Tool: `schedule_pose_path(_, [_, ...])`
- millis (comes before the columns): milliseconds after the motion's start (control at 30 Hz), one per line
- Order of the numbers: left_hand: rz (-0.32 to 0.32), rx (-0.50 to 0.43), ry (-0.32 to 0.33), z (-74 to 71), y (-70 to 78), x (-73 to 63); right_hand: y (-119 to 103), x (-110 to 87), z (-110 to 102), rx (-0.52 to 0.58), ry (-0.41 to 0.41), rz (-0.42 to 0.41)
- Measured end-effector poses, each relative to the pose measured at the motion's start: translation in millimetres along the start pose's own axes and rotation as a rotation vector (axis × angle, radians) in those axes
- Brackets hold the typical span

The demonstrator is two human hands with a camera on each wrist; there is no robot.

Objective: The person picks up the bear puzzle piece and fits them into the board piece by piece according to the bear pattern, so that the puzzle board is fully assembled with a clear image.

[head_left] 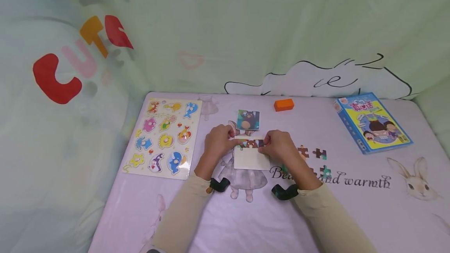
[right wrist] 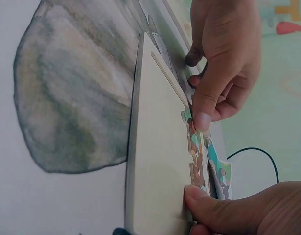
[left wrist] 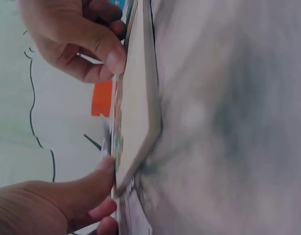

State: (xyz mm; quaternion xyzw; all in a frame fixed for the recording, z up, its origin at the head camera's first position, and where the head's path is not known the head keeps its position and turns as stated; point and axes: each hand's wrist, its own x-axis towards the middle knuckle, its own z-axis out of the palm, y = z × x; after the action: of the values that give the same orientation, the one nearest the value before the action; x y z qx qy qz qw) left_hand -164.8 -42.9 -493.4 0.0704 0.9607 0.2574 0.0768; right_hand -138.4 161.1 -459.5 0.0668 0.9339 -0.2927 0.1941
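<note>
A pale wooden puzzle board (head_left: 251,160) lies in the middle of the table, with a row of bear-picture puzzle pieces (head_left: 251,143) fitted along its far edge. My left hand (head_left: 218,142) grips the board's far left corner, thumb on the end of that row. At the far right corner my right hand (head_left: 280,144) pinches the edge, its thumb over the right end of the row. In the right wrist view the left thumb (right wrist: 203,120) presses by the pieces, and the right thumb (right wrist: 196,193) lies across the board's edge. Just beyond the board is a bear picture card (head_left: 248,120).
Several loose puzzle pieces (head_left: 320,154) lie right of the board, partly hidden by the right forearm. A sea-animal knob puzzle (head_left: 161,138) lies at left. An orange block (head_left: 283,105) sits at the back, and a blue card-game box (head_left: 374,122) at far right.
</note>
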Motion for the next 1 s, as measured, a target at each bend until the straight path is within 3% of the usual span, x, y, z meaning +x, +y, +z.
schedule_pose_path(200, [0.015, 0.082, 0.030, 2.4, 3.0, -4.3, 0, -1.5, 3, -0.011, 0.007, -0.002])
schedule_pose_path(500, [0.023, 0.074, 0.021, 7.8, 4.1, -5.6, 10, -6.2, 3, -0.031, 0.047, -0.062])
schedule_pose_path(1000, [0.027, 0.075, 0.017, 6.7, 3.2, -7.6, 40, -31.3, -47, -0.085, 0.080, -0.079])
